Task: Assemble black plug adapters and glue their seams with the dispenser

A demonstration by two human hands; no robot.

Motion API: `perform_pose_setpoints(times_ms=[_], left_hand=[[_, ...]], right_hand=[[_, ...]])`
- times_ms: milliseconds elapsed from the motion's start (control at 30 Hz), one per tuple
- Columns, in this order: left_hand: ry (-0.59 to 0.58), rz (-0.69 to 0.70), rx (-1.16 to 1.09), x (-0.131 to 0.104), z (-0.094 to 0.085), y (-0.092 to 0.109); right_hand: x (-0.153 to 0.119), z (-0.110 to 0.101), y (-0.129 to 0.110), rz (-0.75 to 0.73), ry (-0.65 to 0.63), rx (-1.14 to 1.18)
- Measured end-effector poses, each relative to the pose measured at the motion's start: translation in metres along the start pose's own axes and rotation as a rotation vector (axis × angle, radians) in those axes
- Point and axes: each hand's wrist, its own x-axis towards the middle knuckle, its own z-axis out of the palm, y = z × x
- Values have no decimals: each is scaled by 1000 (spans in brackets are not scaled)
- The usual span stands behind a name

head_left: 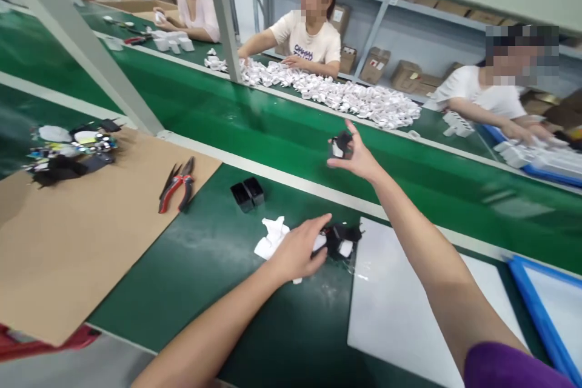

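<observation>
My right hand [361, 160] is raised over the green conveyor belt, its thumb and fingers closed on a small black part with a white patch [339, 145]. Lower down, my left hand [297, 251] rests at the worktable with fingers spread around the near end of a cluster of black parts with white pieces [343, 239]. Crumpled white pieces [271, 236] lie beside and partly under that hand. Two small black open boxes [248, 193] stand side by side farther up the table.
Red-handled pliers [178, 187] and a pile of small electronic parts [75, 148] lie on brown cardboard [113, 212]. A white sheet [386, 297] and a blue-rimmed tray [536, 303] are at right. Across the belt [282, 127], people sit by heaped white parts [345, 97]. A slanting post [91, 42] stands left.
</observation>
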Motion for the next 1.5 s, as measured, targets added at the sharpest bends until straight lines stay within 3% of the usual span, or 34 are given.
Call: perform_pose_setpoints(times_ms=[100,167,233,300,367,433,500,567,633,700,733,767,833,900,967,1100,1233,1400,1500], left_hand=[[207,92,90,5,-10,5],[389,162,159,6,-18,13],[479,226,192,5,-24,26],[414,279,186,4,-25,44],[239,287,159,3,-16,66],[51,221,119,5,3,89],[-83,101,87,11,29,109],[-148,-25,65,22,58,124],[-152,-128,58,36,83,132],[-111,-193,44,50,98,133],[-92,-208,31,56,100,131],[-86,-213,13,60,100,128],[-127,-194,-37,65,93,120],[-193,-161,-89,65,82,113],[-223,-154,-139,64,75,108],[-154,-231,-286,66,78,100],[-36,-253,-436,71,89,93],[-80,-138,-235,70,92,91],[-113,-108,-73,66,94,98]], right_hand=[[-110,-30,-21,89,165,-86],[-178,-30,-23,178,247,-140],[-229,-17,-18,251,301,-197],[-263,-4,-13,315,329,-229],[-286,1,-14,334,304,-215],[-307,-11,-26,282,256,-220],[-331,-38,-48,177,318,-288],[-356,-76,-74,33,649,-369],[-377,-120,-94,-126,1199,-402],[-391,-162,-100,-179,1532,-355],[-394,-180,-99,-127,1644,-231],[-395,-196,-95,-65,1652,-118],[-392,-217,-83,62,1546,93],[-387,-223,-74,112,1386,195],[-380,-217,-72,108,1291,237],[-357,-181,-87,81,1143,273],[-317,-136,-116,32,915,341],[-269,-89,-150,-128,658,432],[-254,-72,-159,-215,648,451]])
